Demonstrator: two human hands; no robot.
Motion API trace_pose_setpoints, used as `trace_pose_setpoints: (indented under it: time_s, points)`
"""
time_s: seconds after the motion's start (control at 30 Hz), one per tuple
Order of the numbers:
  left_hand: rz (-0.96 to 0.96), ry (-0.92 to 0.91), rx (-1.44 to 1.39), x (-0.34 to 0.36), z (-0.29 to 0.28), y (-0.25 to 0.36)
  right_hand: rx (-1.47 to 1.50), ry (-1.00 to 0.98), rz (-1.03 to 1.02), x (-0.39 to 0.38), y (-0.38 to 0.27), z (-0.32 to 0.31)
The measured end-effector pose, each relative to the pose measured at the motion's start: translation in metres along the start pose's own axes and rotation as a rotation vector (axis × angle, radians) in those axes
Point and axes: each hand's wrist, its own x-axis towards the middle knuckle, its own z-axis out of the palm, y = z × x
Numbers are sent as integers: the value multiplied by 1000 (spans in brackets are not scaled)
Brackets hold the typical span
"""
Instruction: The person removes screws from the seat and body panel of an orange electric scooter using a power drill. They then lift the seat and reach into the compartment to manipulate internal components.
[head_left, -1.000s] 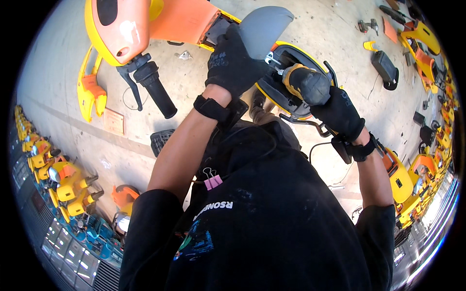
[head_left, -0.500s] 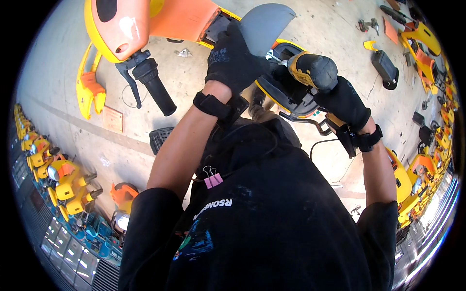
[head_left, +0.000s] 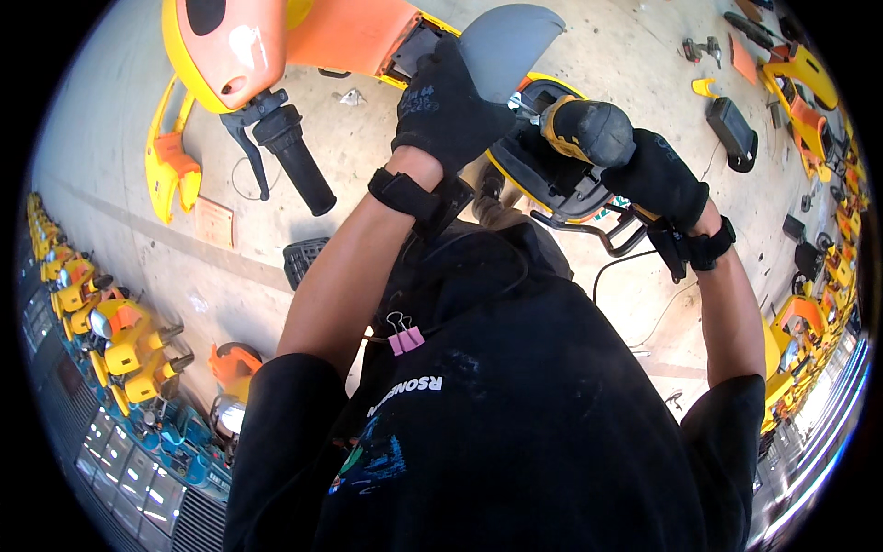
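My gloved left hand (head_left: 446,120) is closed on a curved grey plastic piece (head_left: 506,46), which stands over the yellow-edged scooter body. My gloved right hand (head_left: 655,179) grips a black and yellow power drill (head_left: 589,129); its front points left toward metal beside the grey piece, near my left fingers. Beneath the drill is an open black compartment (head_left: 543,175) with a yellow edge. To the left are a salmon and yellow scooter front (head_left: 235,46) and a black handlebar grip (head_left: 299,156) with a lever.
Rows of yellow scooters (head_left: 129,350) line both sides. Loose yellow panels (head_left: 796,78), an orange sheet (head_left: 743,57), a black case (head_left: 731,133), another drill (head_left: 701,48) and a wooden-looking board (head_left: 214,219) lie on the concrete floor (head_left: 110,184).
My right hand and the drill have moved upward and right, the drill now lying more level over the compartment. My left hand and the grey piece have risen slightly.
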Motion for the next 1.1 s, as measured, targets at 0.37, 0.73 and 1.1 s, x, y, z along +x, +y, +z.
trace_pose_setpoints:
  time_s: [0.37, 0.73, 1.1]
  points:
    - [-73, -38, 87, 4, 6, 1, -226, -99, -123, 10, -18, 7]
    - [-191, -123, 123, 5, -11, 25, -184, -100, -133, 17, -12, 13]
    - [-69, -97, -42, -3, 12, -15, -170, -134, -56, 21, -17, 9]
